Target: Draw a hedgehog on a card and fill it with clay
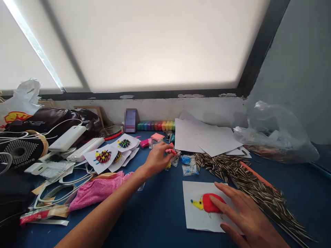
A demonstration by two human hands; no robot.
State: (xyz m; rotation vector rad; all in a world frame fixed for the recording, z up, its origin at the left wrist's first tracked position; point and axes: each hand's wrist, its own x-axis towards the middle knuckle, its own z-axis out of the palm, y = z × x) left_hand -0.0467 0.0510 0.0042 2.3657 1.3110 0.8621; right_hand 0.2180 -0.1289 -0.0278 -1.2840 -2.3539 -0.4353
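Note:
My left hand [158,157] reaches to the middle of the table, its fingers pinched at a small packet of red clay [171,149]. Beside it lie a packet of blue clay [186,160] and a yellow clay piece [168,166], partly hidden by the fingers. My right hand [248,215] rests with fingers spread on a white sheet of paper [192,220]. On that sheet is a flat clay hedgehog [210,202] with a red body, a yellow head and a blue nose; its legs are drawn lines. My fingers cover part of its back.
Striped sunflower seeds [253,182] are heaped at the right. Behind lie blank papers [204,134], a row of coloured clay blocks [156,125] and a phone [130,120]. Finished hedgehog cards [103,157], a pink cloth [99,191] and a power bank [67,138] sit left; a plastic bag [279,134] stands right.

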